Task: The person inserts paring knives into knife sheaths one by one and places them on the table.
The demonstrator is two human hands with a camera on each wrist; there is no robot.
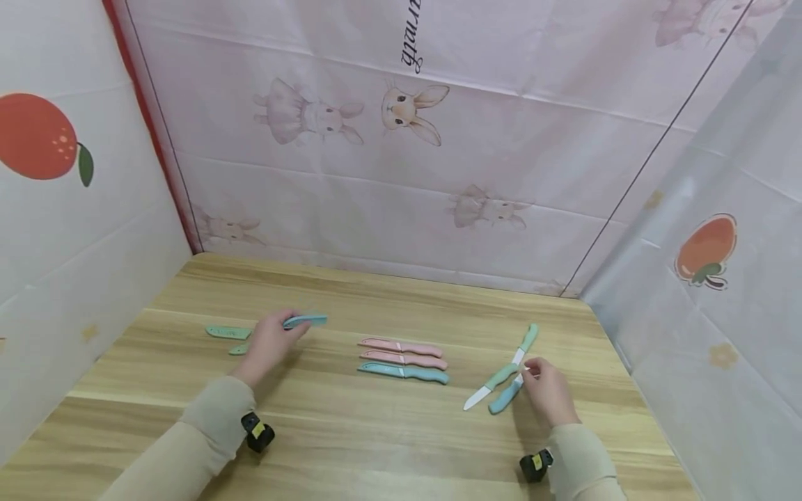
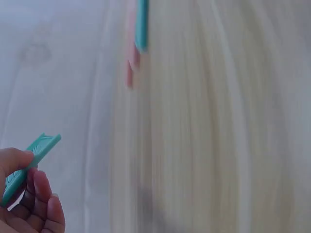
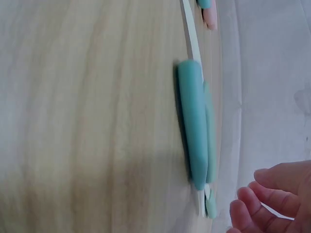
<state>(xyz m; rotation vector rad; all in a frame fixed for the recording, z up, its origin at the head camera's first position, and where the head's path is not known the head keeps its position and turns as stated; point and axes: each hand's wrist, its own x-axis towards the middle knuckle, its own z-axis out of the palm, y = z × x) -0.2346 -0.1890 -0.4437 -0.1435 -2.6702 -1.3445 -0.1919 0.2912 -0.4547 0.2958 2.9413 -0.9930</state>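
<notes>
My left hand (image 1: 276, 339) pinches a blue knife sheath (image 1: 307, 320) between thumb and fingers, lifted off the table. In the left wrist view, raised lettering shows on that sheath (image 2: 36, 153). Two green knife sheaths (image 1: 227, 332) lie just left of this hand, partly covered by it. At the right, my right hand (image 1: 550, 390) hovers beside a bare blue-handled knife (image 1: 506, 398), its fingers loosely bent with nothing between them in the right wrist view. Two bare green-handled knives with white blades (image 1: 501, 376) lie there too, close to the blue one.
Mid-table, two sheathed pink knives (image 1: 404, 358) and a sheathed blue knife (image 1: 404, 372) lie side by side in a row. Printed cloth walls (image 1: 351, 188) enclose the wooden table (image 1: 376, 445) at the back and both sides.
</notes>
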